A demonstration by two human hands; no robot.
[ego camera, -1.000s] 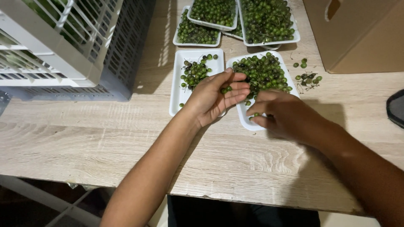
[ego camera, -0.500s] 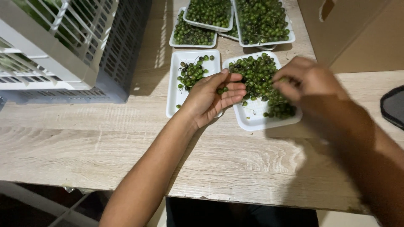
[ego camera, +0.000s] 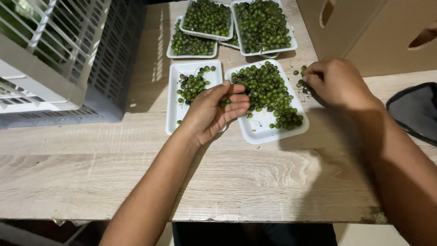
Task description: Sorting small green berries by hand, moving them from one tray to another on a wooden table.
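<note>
Pale wood-grain tabletop [ego camera: 136,173] fills the view, with a grey slatted plastic crate [ego camera: 68,59] at 10 o'clock and a brown cardboard box [ego camera: 373,32] at 1 o'clock. A dark pad [ego camera: 416,111] sits at the 3 o'clock edge.

Your left hand [ego camera: 211,111] lies palm-up across the gap between two white foam trays, fingers curled loosely around a few small green berries [ego camera: 224,103]; not clamped, just cupping them. Left tray [ego camera: 175,116] holds only a sparse cluster of berries near its 12 o'clock end. Right tray [ego camera: 264,132] carries a thick berry pile [ego camera: 266,89] on stems, with its 6 o'clock part bare.

Your right hand [ego camera: 337,82] is at 2 o'clock, just off the right tray's edge, knuckles up, fingertips pinched down on loose berries and stems [ego camera: 302,83] lying on the tabletop. Cannot tell how tight that pinch is, as the fingers hide the contact. Hands are well apart.

Three more filled trays [ego camera: 207,18] are stacked overlapping at 12 o'clock, all heaped with the same green berries.
</note>
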